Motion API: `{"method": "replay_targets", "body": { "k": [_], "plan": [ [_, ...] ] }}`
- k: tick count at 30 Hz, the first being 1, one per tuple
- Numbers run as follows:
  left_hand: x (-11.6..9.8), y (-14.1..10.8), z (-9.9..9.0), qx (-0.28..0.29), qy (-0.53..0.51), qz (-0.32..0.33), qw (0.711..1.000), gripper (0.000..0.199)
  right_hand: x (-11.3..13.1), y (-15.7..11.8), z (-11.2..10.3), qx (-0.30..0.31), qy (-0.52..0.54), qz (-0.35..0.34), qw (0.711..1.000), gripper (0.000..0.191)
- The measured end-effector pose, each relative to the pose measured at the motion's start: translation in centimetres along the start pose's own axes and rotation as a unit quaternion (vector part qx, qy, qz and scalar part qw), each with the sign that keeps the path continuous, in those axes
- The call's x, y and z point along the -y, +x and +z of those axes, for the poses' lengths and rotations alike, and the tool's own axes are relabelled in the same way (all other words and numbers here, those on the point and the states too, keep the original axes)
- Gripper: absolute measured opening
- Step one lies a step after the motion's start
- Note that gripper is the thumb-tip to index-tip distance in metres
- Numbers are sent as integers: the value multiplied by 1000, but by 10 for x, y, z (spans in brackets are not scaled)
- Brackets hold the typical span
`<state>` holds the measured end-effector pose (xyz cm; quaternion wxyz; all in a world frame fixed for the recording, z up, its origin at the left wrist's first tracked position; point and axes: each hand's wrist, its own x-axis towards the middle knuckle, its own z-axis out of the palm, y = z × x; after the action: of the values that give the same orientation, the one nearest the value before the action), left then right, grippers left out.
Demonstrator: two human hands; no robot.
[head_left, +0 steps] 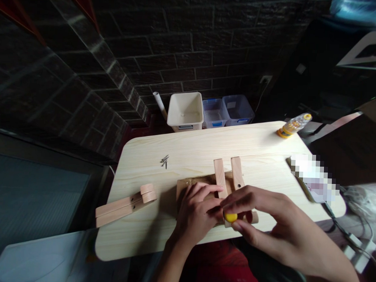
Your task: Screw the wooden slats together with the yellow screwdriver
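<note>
My left hand (199, 209) lies over a brown box (181, 190) on the table, its fingers reaching toward a wooden strip (219, 175). Beside that strip, a second wooden strip (237, 169) with a dark hole also extends past the box's back edge. Above the box's right part, my right hand (265, 220) pinches a yellow round-ended thing (231, 217) between thumb and fingers; its lower part is hidden. A round wooden end (253, 217) shows just under the right hand. What my left fingertips hold, if anything, is hidden.
On the table (144, 152) lie screws (164, 160), joined wooden strips (120, 210) with round pieces (148, 193), and a phone (313, 180) with a cable. A clear bottle with yellow ends (294, 126) stands back right. Behind are a white bin (185, 110) and plastic boxes (214, 113).
</note>
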<state>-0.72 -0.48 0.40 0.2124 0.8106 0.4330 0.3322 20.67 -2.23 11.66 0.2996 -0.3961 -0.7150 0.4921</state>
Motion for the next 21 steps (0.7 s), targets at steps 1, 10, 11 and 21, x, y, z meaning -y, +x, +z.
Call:
{"method": "replay_targets", "body": {
  "k": [1,10,11,21],
  "plan": [
    [0,0,0,1,3,1,1000,21,0,0,0,1,2,-4,1000,23],
    [0,0,-1,1,4,6,1000,7,1,5,-4,0,-13,-56,998,30],
    [0,0,0,-1,2,7,1000,7,1,4,-5,5,-15,-52,998,30],
    [-1,-1,-1,1,2,-2,1000,12,-1,1,-5,25,-7,1,1000,31]
  ]
}}
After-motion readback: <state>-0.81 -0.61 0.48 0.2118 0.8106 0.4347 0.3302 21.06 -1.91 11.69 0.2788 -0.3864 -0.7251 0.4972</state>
